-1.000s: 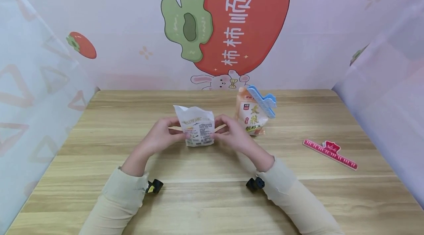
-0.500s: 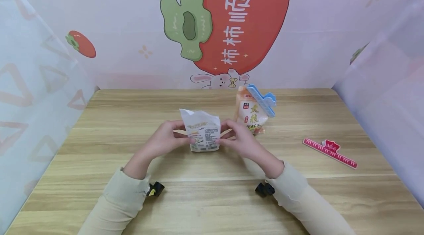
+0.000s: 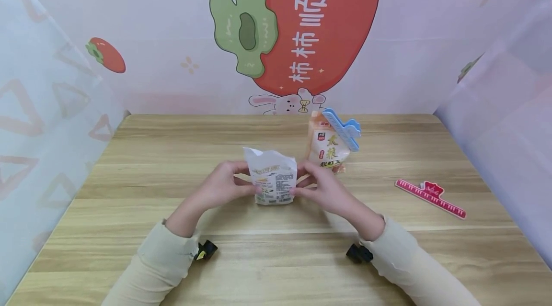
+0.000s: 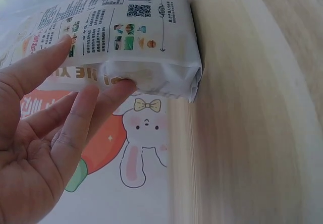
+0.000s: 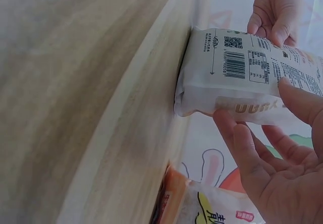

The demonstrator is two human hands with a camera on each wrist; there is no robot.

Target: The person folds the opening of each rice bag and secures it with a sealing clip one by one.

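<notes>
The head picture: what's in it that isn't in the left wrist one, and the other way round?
Only the head view: the blue clip, pink clip and orange-and-white bag.

Only the left wrist view: gold letters on the narrow side of the white bag.

Both: white bag, left hand, right hand, wooden table and cartoon rabbit.

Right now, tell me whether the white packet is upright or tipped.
The white packet is upright: top edge up, base down at the tabletop, left hand and right hand holding its sides.
</notes>
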